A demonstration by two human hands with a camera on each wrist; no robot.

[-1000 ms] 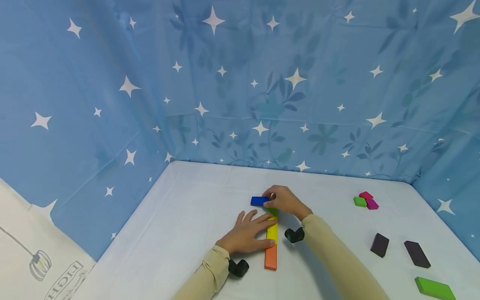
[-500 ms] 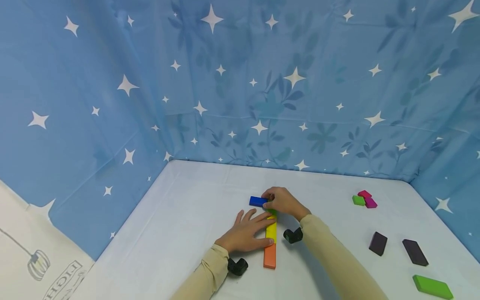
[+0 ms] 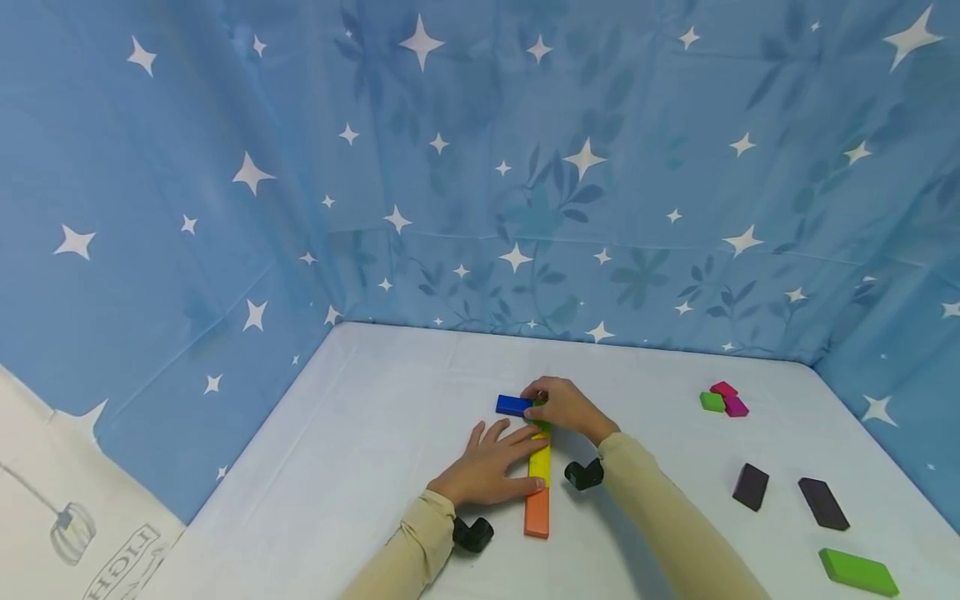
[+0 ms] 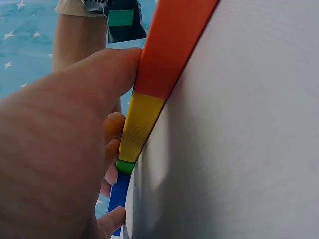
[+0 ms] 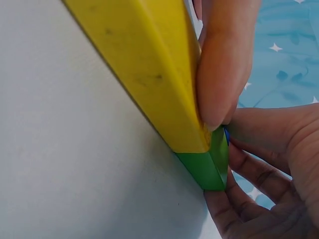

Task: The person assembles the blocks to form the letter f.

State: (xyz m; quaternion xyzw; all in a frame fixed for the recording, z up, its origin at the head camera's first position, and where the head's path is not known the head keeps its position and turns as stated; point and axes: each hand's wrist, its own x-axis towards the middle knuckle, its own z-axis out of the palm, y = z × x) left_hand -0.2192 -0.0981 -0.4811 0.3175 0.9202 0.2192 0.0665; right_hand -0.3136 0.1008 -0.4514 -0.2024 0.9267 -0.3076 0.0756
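Note:
An orange block (image 3: pixel 537 513), a yellow block (image 3: pixel 539 463) and a green block (image 5: pixel 202 168) lie end to end in a line on the white table. At the line's far end a blue block (image 3: pixel 512 406) lies crosswise, pointing left. My left hand (image 3: pixel 486 468) rests over the line with spread fingers; its thumb touches near the orange-yellow joint and its fingertips lie on the yellow block's far part. My right hand (image 3: pixel 567 409) pinches the green block between thumb and fingers, close beside the blue block. Fingers partly cover the green block in the head view.
On the right lie two dark blocks (image 3: pixel 751 487) and a long green block (image 3: pixel 858 572). Farther back sits a small cluster of pink and green blocks (image 3: pixel 724 400). Blue star-patterned curtains (image 3: pixel 480 167) border the table's back and sides.
The whole head view has shifted slightly. Both hands and the line of blocks keep the same positions relative to one another.

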